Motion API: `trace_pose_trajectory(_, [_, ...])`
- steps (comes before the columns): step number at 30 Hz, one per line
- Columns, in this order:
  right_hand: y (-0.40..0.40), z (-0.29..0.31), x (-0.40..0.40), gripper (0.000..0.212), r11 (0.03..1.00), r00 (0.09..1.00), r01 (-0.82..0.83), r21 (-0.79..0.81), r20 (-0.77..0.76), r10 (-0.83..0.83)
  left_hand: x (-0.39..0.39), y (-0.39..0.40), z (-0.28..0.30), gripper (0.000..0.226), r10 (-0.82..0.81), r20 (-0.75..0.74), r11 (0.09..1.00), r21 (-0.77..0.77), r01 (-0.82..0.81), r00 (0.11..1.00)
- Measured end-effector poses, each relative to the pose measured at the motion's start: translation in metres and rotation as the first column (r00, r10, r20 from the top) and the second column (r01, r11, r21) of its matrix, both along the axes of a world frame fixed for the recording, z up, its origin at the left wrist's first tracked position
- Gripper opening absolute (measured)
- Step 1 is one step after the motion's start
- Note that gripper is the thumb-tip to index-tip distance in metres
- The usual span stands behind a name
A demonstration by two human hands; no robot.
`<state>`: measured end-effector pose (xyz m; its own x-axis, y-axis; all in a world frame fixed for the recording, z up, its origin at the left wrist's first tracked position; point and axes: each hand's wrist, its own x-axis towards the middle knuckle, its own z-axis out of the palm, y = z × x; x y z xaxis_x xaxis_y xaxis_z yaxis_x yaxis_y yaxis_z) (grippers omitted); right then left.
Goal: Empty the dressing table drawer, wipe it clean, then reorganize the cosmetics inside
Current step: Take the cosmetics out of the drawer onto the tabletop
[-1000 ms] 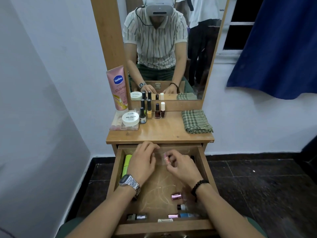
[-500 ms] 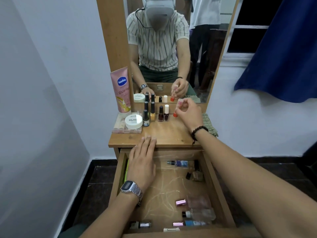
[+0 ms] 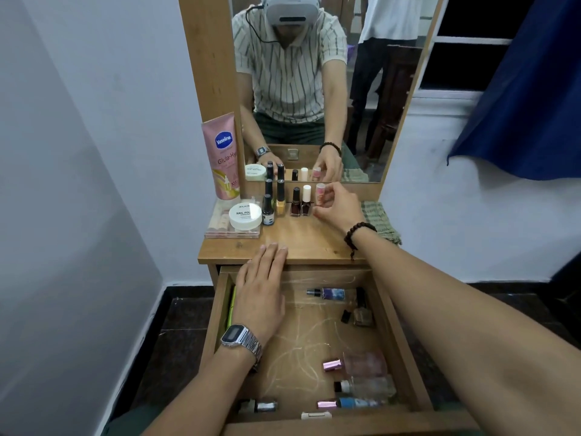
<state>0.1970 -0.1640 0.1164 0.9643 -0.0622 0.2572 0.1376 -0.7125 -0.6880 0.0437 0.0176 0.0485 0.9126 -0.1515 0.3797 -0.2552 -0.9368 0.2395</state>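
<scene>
You are still emptying the drawer (image 3: 405, 347): your right hand (image 3: 338, 206) pinches a pink-capped bottle (image 3: 320, 192) upright beside the nail polish row (image 3: 287, 201). Your left hand (image 3: 261, 291) rests flat, fingers straight, on the tabletop's edge (image 3: 314, 247). Next, release and reach for the bottles left inside.

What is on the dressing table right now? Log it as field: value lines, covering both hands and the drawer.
right hand: pinches a pink-capped bottle, at the end of the nail polish row
left hand: flat, fingertips on the tabletop edge
drawer: open, several bottles lying inside
tabletop left: Vaseline tube, white jar
tabletop right: green checked cloth
</scene>
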Motion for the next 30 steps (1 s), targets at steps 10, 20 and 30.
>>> trace_pose_trajectory(10, [-0.009, 0.006, -0.120, 0.017, 0.835, 0.835, -0.340, -0.433, 0.270, 0.479, 0.000, 0.000, 0.001, 0.088, 0.004, 0.003, 1.000, -0.007, -0.004, 1.000])
trace_pose_trajectory(20, [-0.036, -0.056, -0.138, 0.036, 0.350, 0.905, -0.425, -0.834, -0.397, 0.153, -0.002, 0.000, 0.003, 0.088, 0.008, 0.001, 1.000, -0.016, -0.008, 1.000])
trace_pose_trajectory(30, [-0.035, -0.058, -0.132, 0.037, 0.150, 0.918, -0.395, -0.906, -0.396, 0.021, 0.000, 0.000, 0.002, 0.088, 0.004, -0.009, 1.000, 0.000, -0.004, 1.000])
